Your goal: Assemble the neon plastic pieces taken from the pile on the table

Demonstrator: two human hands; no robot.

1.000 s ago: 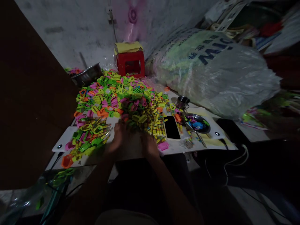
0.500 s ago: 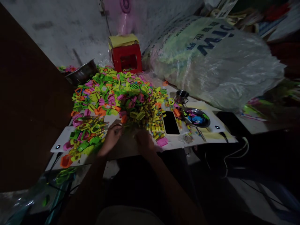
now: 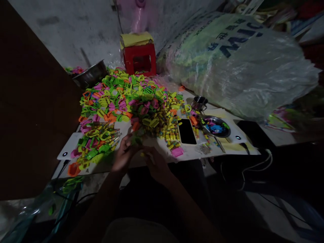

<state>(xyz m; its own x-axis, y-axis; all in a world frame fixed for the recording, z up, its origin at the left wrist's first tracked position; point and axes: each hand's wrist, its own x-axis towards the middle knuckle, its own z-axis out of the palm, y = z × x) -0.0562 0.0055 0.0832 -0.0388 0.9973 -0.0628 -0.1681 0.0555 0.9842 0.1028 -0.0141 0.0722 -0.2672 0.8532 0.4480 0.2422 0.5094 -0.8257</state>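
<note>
Close together at the front edge of the table are my two hands. A small green plastic piece (image 3: 137, 140) is held in the fingers of my left hand (image 3: 123, 156); shadow hides its exact shape. My right hand (image 3: 157, 164) is closed, fingertips near the left hand, with a tiny yellow piece (image 3: 142, 154) at them. Beyond the hands spreads a heap of bright plastic pieces (image 3: 121, 89) in green, yellow, pink and orange. Many small yellow-banded clear tubes (image 3: 172, 135) lie to the right, and a mixed pile (image 3: 98, 145) lies to the left.
A white-edged phone (image 3: 187, 131), a metal dish (image 3: 226, 131) of coloured bits and a metal cup (image 3: 199, 103) stand on the right. Behind are a red stool (image 3: 128, 62), a tilted metal pot (image 3: 92, 76) and a big clear plastic bag (image 3: 240, 74). A dark panel (image 3: 32, 101) borders the left.
My hands have come together; the left now has a green piece in its fingers, and a tiny yellow piece shows at the right fingertips. The view has shifted slightly.
</note>
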